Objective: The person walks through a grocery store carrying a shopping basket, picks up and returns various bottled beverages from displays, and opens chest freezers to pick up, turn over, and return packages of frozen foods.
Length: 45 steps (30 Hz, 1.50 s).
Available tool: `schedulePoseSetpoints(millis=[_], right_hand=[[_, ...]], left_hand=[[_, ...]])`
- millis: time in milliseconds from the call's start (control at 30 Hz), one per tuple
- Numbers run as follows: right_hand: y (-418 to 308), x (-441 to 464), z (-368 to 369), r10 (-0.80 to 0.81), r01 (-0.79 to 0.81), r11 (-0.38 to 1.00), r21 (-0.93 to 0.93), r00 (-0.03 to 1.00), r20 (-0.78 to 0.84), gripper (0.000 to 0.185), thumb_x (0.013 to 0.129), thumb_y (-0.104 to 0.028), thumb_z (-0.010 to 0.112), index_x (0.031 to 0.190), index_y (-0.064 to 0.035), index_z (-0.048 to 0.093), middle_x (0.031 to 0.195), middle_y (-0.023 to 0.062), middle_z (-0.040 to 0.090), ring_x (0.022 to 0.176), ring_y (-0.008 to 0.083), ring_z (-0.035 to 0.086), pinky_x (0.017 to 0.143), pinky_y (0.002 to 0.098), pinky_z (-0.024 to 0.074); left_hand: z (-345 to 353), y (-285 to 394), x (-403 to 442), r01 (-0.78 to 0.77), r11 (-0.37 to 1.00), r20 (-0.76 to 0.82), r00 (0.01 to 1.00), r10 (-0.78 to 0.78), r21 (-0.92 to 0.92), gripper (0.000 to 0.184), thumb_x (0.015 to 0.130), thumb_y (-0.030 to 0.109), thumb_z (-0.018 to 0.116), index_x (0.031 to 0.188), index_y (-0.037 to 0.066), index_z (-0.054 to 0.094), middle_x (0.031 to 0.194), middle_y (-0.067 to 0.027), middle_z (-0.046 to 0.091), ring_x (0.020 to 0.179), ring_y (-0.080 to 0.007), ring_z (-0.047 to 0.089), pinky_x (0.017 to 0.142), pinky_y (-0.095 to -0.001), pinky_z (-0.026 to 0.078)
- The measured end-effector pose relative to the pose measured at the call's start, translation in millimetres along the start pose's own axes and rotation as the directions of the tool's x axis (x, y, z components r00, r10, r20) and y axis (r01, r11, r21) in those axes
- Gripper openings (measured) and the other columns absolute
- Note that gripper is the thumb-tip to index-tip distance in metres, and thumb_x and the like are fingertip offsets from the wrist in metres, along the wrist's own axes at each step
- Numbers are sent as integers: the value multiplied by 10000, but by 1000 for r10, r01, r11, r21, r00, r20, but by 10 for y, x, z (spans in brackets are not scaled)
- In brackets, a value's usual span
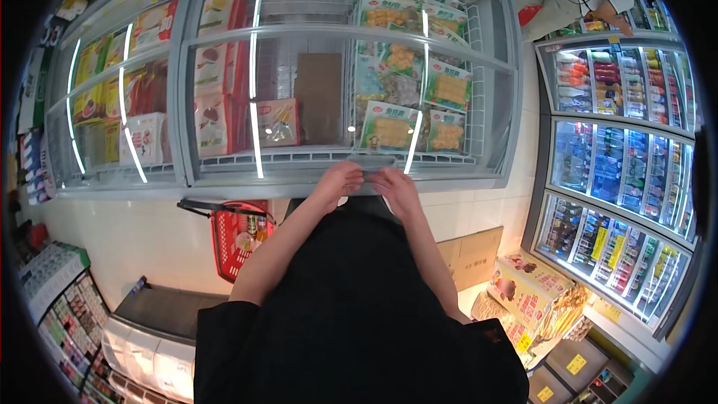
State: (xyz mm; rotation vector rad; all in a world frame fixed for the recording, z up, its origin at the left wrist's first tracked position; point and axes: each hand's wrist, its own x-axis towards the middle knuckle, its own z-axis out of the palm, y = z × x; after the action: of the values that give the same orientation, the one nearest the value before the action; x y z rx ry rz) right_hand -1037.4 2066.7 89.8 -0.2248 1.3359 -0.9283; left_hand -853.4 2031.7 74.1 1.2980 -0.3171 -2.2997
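My left hand (340,184) and my right hand (396,190) are close together at the front edge of a chest freezer (441,185). Both have curled fingers, with the fingertips turned toward each other. A grey handle (372,164) on the sliding glass lid is just beyond them. What lies between the fingertips is too small to make out. Beneath the closed glass, white-and-green bags of frozen food (389,126) fill a wire basket on the right. Red-and-white packets (213,123) line the left side, and a brown cardboard piece (319,97) is in the middle.
A red shopping basket (227,243) with items inside is on the floor to my left. Lit drink fridges (598,161) line the right side. Cartons (531,292) are stacked behind me at right. Another person (568,0) stands at the upper right.
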Motion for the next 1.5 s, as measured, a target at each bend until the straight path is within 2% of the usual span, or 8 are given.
schedulePoseSetpoints(millis=[300, 700, 967, 1033, 1233, 1333, 1400, 1500], right_hand=[[-229, 251, -18, 259, -294, 925, 242, 951, 166, 163, 876, -153, 567, 992, -40, 564, 970, 62, 592, 895, 211, 590, 816, 365, 483], [-754, 497, 184, 412, -450, 861, 238, 890, 195, 211, 873, -175, 562, 1016, -20, 547, 988, 61, 553, 907, 178, 566, 818, 335, 465], [-1366, 1141, 395, 73, -108, 988, 106, 954, 291, 227, 867, -155, 587, 1032, 0, 559, 976, 54, 577, 926, 119, 565, 821, 280, 465], [-1388, 1203, 225, -274, 318, 944, -88, 904, 329, 202, 855, -105, 602, 1024, 2, 571, 982, 52, 600, 921, 118, 578, 818, 258, 464], [-927, 1271, -827, -300, 324, 767, -554, 944, 136, 219, 819, -151, 605, 991, -18, 582, 894, 124, 645, 803, 236, 646, 714, 325, 508], [-743, 1315, -1269, -320, 257, 681, -686, 947, 36, 213, 808, -149, 599, 980, -23, 584, 920, 142, 642, 823, 286, 641, 716, 366, 505], [-630, 1317, -1484, -333, 229, 636, -737, 943, 5, 209, 807, -147, 593, 976, -25, 585, 932, 147, 638, 835, 303, 635, 717, 384, 501], [-646, 1200, -1558, -382, 206, 544, -813, 924, -21, 219, 804, -150, 594, 986, -29, 586, 941, 153, 631, 842, 319, 624, 719, 394, 494]], left_hand=[[487, -33, 293, -2, 994, -439, 898, -45, -105, 208, 811, 233, 528, 901, 56, 588, 772, -64, 534, 634, -173, 525, 573, -291, 400], [628, 289, 503, -110, 983, -547, 837, 11, -148, 183, 855, 232, 476, 843, 87, 588, 773, -23, 542, 673, -123, 487, 596, -257, 373], [824, 1526, 1105, -296, 952, -483, 846, 225, -76, 155, 814, 190, 506, 872, 61, 571, 802, -40, 546, 667, -136, 501, 596, -261, 431], [996, 1907, 1244, -347, 935, -552, 795, 251, -75, 148, 781, 167, 519, 859, 44, 540, 803, -57, 530, 624, -144, 494, 529, -254, 442], [1027, 2385, 1629, -438, 899, -470, 789, 395, 20, 235, 871, 208, 472, 1045, 52, 486, 1002, -107, 529, 831, -209, 534, 698, -302, 469], [1222, 2099, 1639, -578, 770, -407, 656, 635, 269, 350, 862, 214, 521, 1140, 3, 498, 976, -124, 563, 816, -208, 572, 737, -293, 476], [1090, 1569, 1611, -539, 442, -233, 412, 881, 717, 377, 870, 143, 525, 1208, -15, 470, 1003, -146, 585, 873, -215, 582, 767, -317, 477], [779, 811, 1796, -202, 361, -184, 583, 792, 911, 295, 851, 121, 566, 1104, -27, 533, 980, -149, 600, 868, -234, 596, 765, -335, 475]])
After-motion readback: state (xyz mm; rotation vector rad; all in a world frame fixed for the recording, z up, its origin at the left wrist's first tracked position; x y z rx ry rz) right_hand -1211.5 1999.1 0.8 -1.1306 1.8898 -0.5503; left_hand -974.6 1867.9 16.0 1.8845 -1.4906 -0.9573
